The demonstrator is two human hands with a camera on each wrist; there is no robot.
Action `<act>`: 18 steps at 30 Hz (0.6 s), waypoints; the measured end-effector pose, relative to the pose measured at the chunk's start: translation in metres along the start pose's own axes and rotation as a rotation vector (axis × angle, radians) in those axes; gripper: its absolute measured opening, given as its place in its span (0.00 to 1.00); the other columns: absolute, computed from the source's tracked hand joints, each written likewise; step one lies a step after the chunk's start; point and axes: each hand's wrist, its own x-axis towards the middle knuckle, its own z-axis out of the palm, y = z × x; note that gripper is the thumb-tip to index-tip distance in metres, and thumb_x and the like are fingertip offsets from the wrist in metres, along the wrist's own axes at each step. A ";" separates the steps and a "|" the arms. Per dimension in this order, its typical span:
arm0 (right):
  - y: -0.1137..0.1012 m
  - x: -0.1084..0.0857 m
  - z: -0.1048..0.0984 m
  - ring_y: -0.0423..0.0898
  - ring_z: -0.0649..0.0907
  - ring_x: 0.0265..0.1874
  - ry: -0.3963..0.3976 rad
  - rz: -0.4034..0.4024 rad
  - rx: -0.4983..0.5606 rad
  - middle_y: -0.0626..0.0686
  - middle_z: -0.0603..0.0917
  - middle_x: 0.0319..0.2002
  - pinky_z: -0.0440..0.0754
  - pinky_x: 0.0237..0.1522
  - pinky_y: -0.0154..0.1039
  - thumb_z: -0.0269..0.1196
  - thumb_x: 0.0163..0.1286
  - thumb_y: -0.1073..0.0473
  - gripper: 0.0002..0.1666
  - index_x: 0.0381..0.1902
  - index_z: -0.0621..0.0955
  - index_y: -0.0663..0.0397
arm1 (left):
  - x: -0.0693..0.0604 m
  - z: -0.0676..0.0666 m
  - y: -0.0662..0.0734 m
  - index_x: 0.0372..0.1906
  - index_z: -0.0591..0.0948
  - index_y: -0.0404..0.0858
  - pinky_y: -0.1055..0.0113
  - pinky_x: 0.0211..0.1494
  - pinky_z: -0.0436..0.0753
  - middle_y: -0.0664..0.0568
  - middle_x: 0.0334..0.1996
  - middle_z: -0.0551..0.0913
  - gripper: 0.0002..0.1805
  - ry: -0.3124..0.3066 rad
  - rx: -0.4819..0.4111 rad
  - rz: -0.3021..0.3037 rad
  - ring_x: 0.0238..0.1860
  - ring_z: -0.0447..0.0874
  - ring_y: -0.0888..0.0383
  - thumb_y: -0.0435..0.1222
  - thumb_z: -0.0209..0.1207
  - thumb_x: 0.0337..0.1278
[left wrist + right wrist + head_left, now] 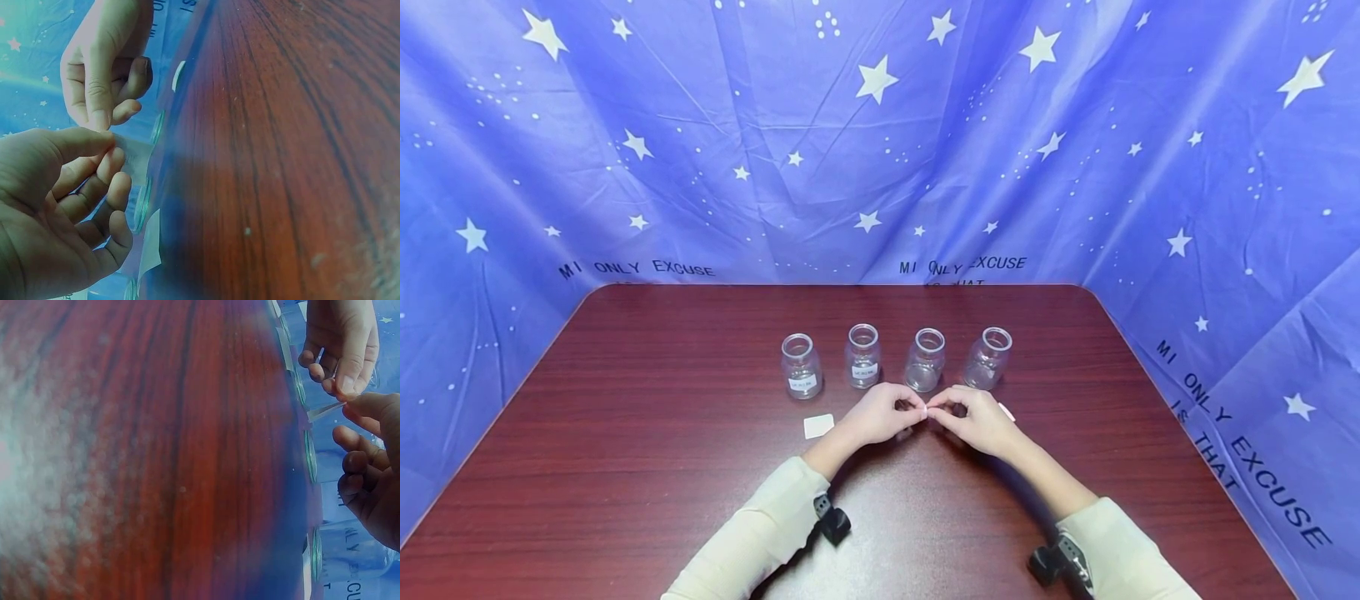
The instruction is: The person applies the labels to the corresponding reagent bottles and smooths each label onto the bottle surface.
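Observation:
My left hand and right hand meet fingertip to fingertip over the table, in front of the two right-hand jars. Between them they pinch a small white label, which hangs from the fingertips; in the right wrist view the label appears nearly edge-on. Just behind the hands stand a clear glass jar and a rightmost jar, with no label seen on either. Farther left, a jar and the leftmost jar each bear a white printed label. All are upright and lidless.
A white paper piece lies left of my left hand. Another white piece shows partly behind the right hand. The dark red wooden table backs onto a blue star-patterned curtain.

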 end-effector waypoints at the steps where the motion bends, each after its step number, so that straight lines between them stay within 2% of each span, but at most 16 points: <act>1: 0.000 0.000 0.000 0.30 0.73 0.23 0.001 0.005 0.000 0.40 0.80 0.24 0.73 0.26 0.28 0.65 0.60 0.58 0.03 0.33 0.84 0.48 | 0.000 0.000 0.000 0.32 0.83 0.41 0.76 0.32 0.76 0.55 0.24 0.82 0.05 0.004 0.004 0.003 0.19 0.77 0.65 0.37 0.59 0.57; 6: -0.001 -0.002 0.000 0.32 0.71 0.19 0.039 0.028 0.011 0.41 0.79 0.22 0.70 0.21 0.28 0.63 0.61 0.60 0.02 0.31 0.83 0.47 | 0.001 0.000 0.000 0.33 0.84 0.42 0.76 0.35 0.75 0.56 0.25 0.82 0.06 0.032 0.003 0.013 0.22 0.75 0.69 0.39 0.60 0.56; 13: 0.001 -0.002 -0.001 0.31 0.69 0.17 0.145 0.034 0.011 0.41 0.76 0.19 0.69 0.19 0.28 0.62 0.59 0.64 0.04 0.27 0.80 0.49 | 0.000 0.001 0.000 0.31 0.82 0.38 0.72 0.24 0.77 0.50 0.22 0.81 0.05 0.031 -0.104 -0.016 0.19 0.81 0.51 0.37 0.61 0.54; 18: 0.002 -0.002 -0.002 0.31 0.68 0.15 0.193 0.063 0.032 0.42 0.74 0.17 0.67 0.18 0.29 0.62 0.58 0.64 0.04 0.26 0.79 0.49 | 0.000 0.002 -0.001 0.31 0.82 0.38 0.70 0.23 0.78 0.53 0.21 0.79 0.05 0.038 -0.139 -0.032 0.21 0.82 0.48 0.37 0.61 0.54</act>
